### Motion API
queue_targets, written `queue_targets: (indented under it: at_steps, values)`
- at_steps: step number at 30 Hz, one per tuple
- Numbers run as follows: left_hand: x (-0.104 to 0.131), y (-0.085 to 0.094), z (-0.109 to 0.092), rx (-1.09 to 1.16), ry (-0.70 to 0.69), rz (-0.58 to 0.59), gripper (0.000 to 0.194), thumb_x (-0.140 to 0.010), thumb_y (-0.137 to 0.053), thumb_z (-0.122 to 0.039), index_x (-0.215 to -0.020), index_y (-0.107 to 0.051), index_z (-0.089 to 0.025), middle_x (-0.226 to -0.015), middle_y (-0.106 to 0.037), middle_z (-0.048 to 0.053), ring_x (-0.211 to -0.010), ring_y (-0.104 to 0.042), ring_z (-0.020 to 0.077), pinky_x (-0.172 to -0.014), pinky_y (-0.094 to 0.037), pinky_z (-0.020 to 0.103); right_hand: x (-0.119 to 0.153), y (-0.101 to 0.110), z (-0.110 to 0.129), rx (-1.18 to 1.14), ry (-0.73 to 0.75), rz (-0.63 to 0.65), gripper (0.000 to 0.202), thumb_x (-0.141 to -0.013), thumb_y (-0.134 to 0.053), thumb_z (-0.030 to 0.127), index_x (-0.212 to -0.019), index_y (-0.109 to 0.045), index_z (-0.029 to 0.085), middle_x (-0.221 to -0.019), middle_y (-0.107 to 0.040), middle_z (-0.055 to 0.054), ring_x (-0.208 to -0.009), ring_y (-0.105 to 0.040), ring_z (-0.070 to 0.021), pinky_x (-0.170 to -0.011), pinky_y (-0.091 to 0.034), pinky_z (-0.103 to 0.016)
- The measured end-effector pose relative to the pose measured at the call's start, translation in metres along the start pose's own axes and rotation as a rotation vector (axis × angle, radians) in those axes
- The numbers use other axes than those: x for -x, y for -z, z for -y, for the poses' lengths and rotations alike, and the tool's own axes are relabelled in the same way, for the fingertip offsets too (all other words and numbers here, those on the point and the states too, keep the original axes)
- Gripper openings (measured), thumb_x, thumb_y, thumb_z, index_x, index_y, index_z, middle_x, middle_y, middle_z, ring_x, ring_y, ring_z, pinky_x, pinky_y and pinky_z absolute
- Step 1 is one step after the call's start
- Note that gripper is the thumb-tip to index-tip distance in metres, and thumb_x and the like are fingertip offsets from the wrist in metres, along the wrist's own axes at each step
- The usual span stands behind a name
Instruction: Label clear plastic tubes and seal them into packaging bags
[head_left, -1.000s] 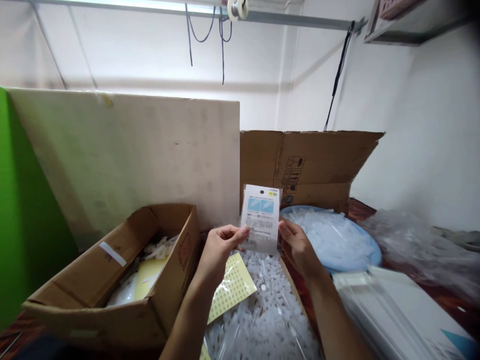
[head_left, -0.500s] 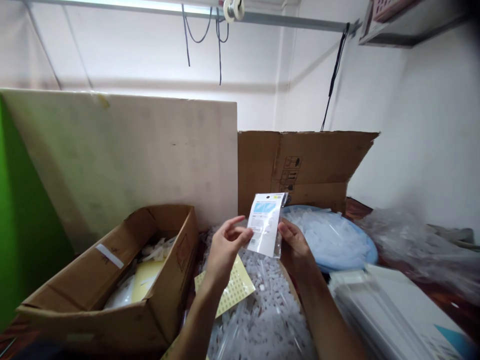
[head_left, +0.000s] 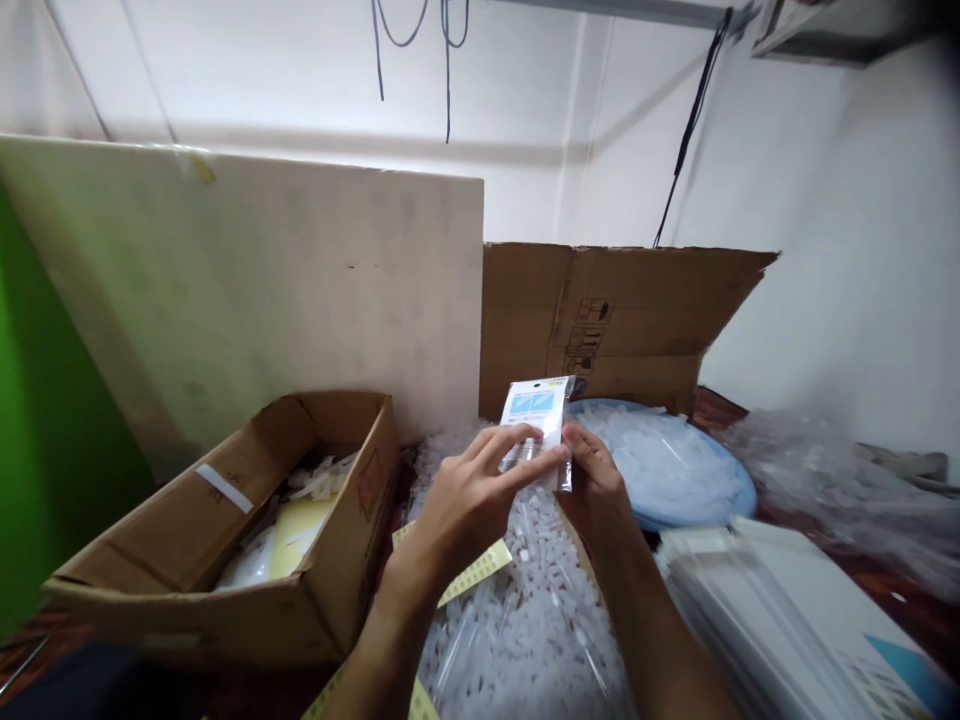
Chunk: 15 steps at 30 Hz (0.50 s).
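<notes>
A small clear packet with a white printed card (head_left: 534, 402) is held up in front of me, its face with blue pictures towards me. My right hand (head_left: 598, 480) grips its right edge, thumb on the front, the other fingers largely hidden behind. My left hand (head_left: 472, 490) lies across the lower front of the card, fingers stretched out and apart, touching its surface. Under the left forearm is a yellow sheet of small round stickers (head_left: 480, 572), partly covered. It rests on a heap of small whitish pieces (head_left: 540, 610) in clear plastic bags.
To the left is an open cardboard box (head_left: 330, 600) with white pieces and a yellow sheet inside. A blue basin (head_left: 739, 495) of translucent pieces stands at right, beside crumpled clear plastic (head_left: 817, 480). White flat packs (head_left: 795, 610) lie nearer. A cardboard panel (head_left: 622, 330) stands behind.
My left hand has moved right, from the card's lower left edge onto its front, with fingers now stretched out. My right hand still holds the packet. The view has tilted down slightly.
</notes>
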<state>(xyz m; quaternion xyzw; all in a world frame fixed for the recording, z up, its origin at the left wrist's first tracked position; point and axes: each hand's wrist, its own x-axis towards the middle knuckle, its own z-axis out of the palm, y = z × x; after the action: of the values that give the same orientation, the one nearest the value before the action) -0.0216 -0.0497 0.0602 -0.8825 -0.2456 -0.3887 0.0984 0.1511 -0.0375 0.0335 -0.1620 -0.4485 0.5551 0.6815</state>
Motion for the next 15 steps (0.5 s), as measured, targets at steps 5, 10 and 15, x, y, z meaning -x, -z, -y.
queue_targets:
  at_steps: [5,10,15]
  values:
    - [0.001,0.001,0.002,-0.133,-0.031,0.091,0.075,-0.09,-0.046,0.007,-0.147,-0.049,-0.042,-0.135,-0.059,0.006,-0.117,-0.061,0.0236,-0.068,-0.061,0.03,-0.003,0.003,-0.006,-0.009,-0.033,0.003,0.022,-0.091,-0.07,0.039,-0.078,-0.069,0.022,-0.055,-0.053,0.003,-0.046,-0.046,-0.0123,-0.048,-0.042,-0.025]
    - [0.006,0.008,0.016,-0.041,-0.118,-0.211,0.036,-0.094,-0.062,-0.004,-0.127,-0.064,-0.02,-0.114,-0.074,0.007,-0.096,-0.071,0.0168,-0.079,-0.062,0.028,-0.004,-0.003,-0.005,-0.038,-0.057,-0.032,0.026,-0.09,-0.072,0.039,-0.073,-0.064,0.021,-0.056,-0.051,0.004,-0.046,-0.043,-0.0095,-0.045,-0.035,-0.022]
    - [0.016,0.015,0.028,-0.238,-0.032,-0.419,0.009,-0.089,-0.075,-0.014,-0.097,-0.071,-0.014,-0.076,-0.074,0.001,-0.062,-0.069,0.0119,-0.054,-0.052,0.021,-0.004,-0.006,0.001,-0.013,-0.119,0.068,0.038,-0.091,-0.07,0.045,-0.066,-0.063,0.017,-0.056,-0.062,-0.001,-0.044,-0.052,-0.0111,-0.043,-0.038,-0.022]
